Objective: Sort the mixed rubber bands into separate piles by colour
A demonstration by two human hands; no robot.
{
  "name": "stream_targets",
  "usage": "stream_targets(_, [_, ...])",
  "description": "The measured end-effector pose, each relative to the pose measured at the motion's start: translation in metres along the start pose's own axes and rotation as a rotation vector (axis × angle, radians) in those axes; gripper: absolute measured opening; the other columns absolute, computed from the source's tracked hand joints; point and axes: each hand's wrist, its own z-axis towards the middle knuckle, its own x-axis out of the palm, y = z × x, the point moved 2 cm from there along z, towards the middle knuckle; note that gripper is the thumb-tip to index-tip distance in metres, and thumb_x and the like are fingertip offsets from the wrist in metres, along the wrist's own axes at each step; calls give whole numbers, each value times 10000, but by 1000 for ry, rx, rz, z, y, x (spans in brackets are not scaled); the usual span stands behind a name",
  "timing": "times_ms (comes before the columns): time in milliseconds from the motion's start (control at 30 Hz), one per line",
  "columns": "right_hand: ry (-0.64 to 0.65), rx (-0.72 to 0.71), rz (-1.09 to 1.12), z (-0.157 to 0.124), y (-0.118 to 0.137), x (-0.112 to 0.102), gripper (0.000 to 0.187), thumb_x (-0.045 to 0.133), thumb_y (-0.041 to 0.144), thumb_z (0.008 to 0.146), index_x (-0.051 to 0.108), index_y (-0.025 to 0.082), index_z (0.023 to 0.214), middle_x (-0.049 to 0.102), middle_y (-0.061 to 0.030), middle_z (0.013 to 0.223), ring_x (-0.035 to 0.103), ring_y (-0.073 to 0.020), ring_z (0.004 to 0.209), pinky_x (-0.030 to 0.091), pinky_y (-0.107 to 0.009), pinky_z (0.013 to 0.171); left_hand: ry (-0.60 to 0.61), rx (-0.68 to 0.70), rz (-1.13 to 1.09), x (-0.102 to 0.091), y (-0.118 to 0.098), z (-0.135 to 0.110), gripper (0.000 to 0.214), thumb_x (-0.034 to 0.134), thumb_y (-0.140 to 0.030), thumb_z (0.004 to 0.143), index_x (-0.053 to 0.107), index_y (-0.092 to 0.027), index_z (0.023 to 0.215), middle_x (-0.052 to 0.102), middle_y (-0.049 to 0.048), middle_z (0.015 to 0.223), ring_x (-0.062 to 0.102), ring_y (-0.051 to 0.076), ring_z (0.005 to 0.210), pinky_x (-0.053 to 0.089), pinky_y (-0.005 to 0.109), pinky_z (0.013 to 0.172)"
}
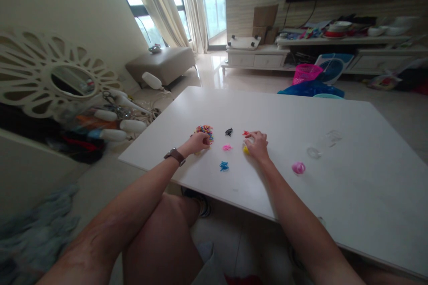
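Note:
My left hand (pixel 199 142), with a brown-strapped watch on its wrist, is closed at the near edge of a pile of small multicoloured bands (pixel 204 130). Whatever its fingers pinch is too small to make out. My right hand (pixel 257 146) curls over the table with fingertips drawn together, between a little red heap (pixel 245 133) and a yellow heap (pixel 246 150) that it partly covers. Anything in those fingertips is hidden. Between the hands lie a black cluster (pixel 229 132), a pink cluster (pixel 227 147) and a blue cluster (pixel 224 166) of similar bands.
On the right of the white table (pixel 361 196) are a pink, rounded object (pixel 298 168) and a clear round piece (pixel 314 152) beside a clear container (pixel 331 138). Beyond the far edge stand a pink basket (pixel 306 72) and a grey bench (pixel 163 64).

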Motion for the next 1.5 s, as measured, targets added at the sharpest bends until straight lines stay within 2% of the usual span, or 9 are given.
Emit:
stream_targets(167, [8,8,1,-1,2,-1,148,586,295,804,703,237,872,645,-97,1125,481,-331,1126,399,-518,957,15,-8,-48,8,6,2,75,661,-135,639,682,-151,709,667,25,681,582,153,639,441,255,623])
stream_targets(367, [9,4,15,-1,4,-1,148,583,294,806,706,236,866,657,-96,1127,479,-332,1130,395,-516,953,29,2,39,10,10,0,119,653,-142,667,729,-147,759,701,48,725,612,176,675,451,268,654])
stream_targets(700, [22,26,10,-1,7,-2,152,588,281,806,712,223,871,656,-101,1125,477,-327,1143,401,-488,943,83,43,8,15,17,2,151,607,-198,737,715,-131,818,679,44,737,587,159,677,424,248,629])
stream_targets(933, [19,16,-4,-3,11,-3,151,588,275,818,717,224,878,662,-96,1123,481,-319,1137,402,-451,909,53,40,-32,7,9,3,124,643,-225,753,694,-135,820,649,27,700,552,150,647,407,257,626])
stream_targets(1133, [28,-154,23,-8,24,-7,126,608,271,851,721,228,887,689,-93,1132,492,-312,1146,404,-451,914,-15,91,-71,1,-8,4,78,645,-205,777,672,-144,818,651,11,694,559,137,650,410,245,633])
stream_targets(1367, [169,-416,98,-21,44,-7,87,647,277,883,727,244,891,736,-56,1104,500,-294,1198,344,-492,1036,-23,147,-157,4,-31,5,70,664,-178,788,676,-139,846,683,24,718,608,136,664,456,237,633])
stream_targets(1500, [278,-553,108,-30,55,-4,156,661,292,900,750,265,1025,710,-45,1244,503,-283,1202,337,-487,1044,-6,187,-188,8,-40,7,93,671,-185,807,689,-130,879,690,29,716,623,134,664,465,224,620])
